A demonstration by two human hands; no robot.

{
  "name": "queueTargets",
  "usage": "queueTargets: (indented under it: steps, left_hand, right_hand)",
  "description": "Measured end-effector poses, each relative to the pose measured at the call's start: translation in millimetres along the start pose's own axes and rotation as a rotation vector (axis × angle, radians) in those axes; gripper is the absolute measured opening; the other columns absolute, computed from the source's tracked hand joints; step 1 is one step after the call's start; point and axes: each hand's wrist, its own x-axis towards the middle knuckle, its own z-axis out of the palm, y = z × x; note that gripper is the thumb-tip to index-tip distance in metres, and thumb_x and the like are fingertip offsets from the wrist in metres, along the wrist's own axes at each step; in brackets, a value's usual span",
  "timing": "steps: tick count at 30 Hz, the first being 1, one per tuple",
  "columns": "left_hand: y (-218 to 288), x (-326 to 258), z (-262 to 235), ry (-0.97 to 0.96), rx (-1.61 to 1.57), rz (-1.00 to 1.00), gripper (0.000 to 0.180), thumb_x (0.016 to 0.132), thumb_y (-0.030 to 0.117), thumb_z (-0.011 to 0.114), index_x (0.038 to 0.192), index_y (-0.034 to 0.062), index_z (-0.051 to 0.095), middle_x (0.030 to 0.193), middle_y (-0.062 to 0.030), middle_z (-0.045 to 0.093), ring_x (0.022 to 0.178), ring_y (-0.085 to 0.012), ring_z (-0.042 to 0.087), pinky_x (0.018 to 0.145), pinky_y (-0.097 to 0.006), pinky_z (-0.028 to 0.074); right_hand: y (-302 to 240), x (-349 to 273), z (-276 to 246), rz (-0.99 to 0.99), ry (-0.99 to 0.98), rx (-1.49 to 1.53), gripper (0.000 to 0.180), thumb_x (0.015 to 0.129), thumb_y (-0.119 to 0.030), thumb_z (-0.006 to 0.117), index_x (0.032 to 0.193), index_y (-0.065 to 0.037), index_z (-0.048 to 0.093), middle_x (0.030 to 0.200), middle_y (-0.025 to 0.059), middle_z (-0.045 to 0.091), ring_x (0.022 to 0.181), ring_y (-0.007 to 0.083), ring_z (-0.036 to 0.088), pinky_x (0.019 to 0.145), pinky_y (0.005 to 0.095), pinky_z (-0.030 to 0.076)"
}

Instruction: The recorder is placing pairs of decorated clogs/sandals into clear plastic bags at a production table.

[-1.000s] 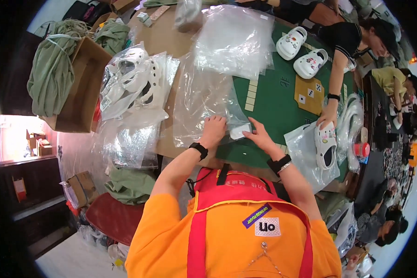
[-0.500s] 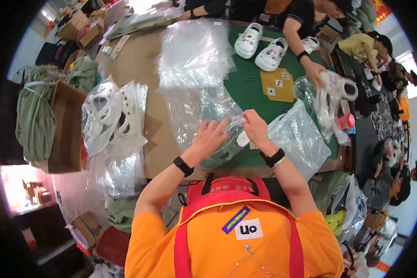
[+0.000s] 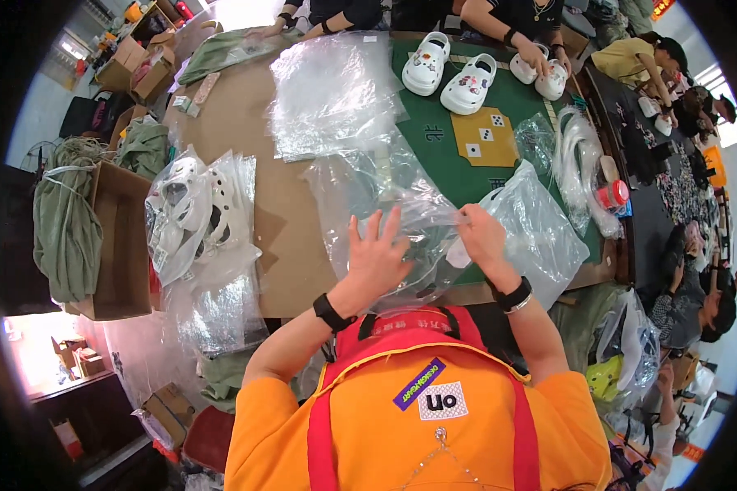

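From my head, one wide fisheye view looks down and forward, near above my left hand (image 3: 375,263), my right hand (image 3: 481,233) and the counter (image 3: 291,245), bending toward its dark rim.

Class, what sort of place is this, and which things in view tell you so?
Probably a small shoe-packing workshop. The right hand pinches a clear plastic bag, a stack of flat clear bags lies farther up the table, and bagged white clogs lie to the left.
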Motion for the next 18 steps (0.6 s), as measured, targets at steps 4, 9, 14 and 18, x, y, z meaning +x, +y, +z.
queueTargets:
  steps: [4,9,14,18]
  left_hand:
    - [-18,-19,20,-0.193,0.249,0.078,0.041,0.068,0.008,0.055,0.105,0.0251,0.059,0.129,-0.015,0.037,0.101,-0.0315,0.047,0.083,-0.05,0.035]
    - [-13,-2,-10,-0.257,0.152,0.092,0.056,0.068,0.004,0.055,0.114,0.0361,0.053,0.132,-0.0152,0.035,0.098,-0.029,0.05,0.079,-0.041,0.041]
    - [-22,-6,-13,-0.302,0.1,0.305,0.041,0.07,0.003,0.051,0.105,0.0237,0.058,0.128,-0.0133,0.04,0.091,-0.024,0.055,0.074,-0.037,0.044]
    - [-45,15,-27,0.014,0.276,0.002,0.034,0.07,0.008,0.052,0.102,0.0177,0.059,0.116,-0.0132,0.05,0.085,-0.0244,0.056,0.069,-0.036,0.043]
  right_hand:
    - [8,-1,-7,-0.052,0.006,-0.028,0.015,0.079,-0.021,0.052,0.084,-0.007,0.054,0.082,0.011,0.056,0.076,0.0321,0.055,0.062,0.0409,0.043]
    - [18,-3,-15,-0.031,0.071,0.001,0.013,0.078,-0.018,0.052,0.086,-0.007,0.054,0.083,0.0109,0.057,0.076,0.0335,0.055,0.062,0.0414,0.043]
    - [21,-6,-36,-0.055,0.155,0.142,0.017,0.075,-0.01,0.052,0.092,-0.008,0.055,0.085,0.0121,0.058,0.075,0.0349,0.055,0.063,0.0413,0.044]
    - [1,-15,-56,-0.561,0.213,0.173,0.032,0.074,-0.004,0.053,0.104,-0.014,0.056,0.092,0.0093,0.057,0.076,0.0295,0.056,0.062,0.0363,0.046]
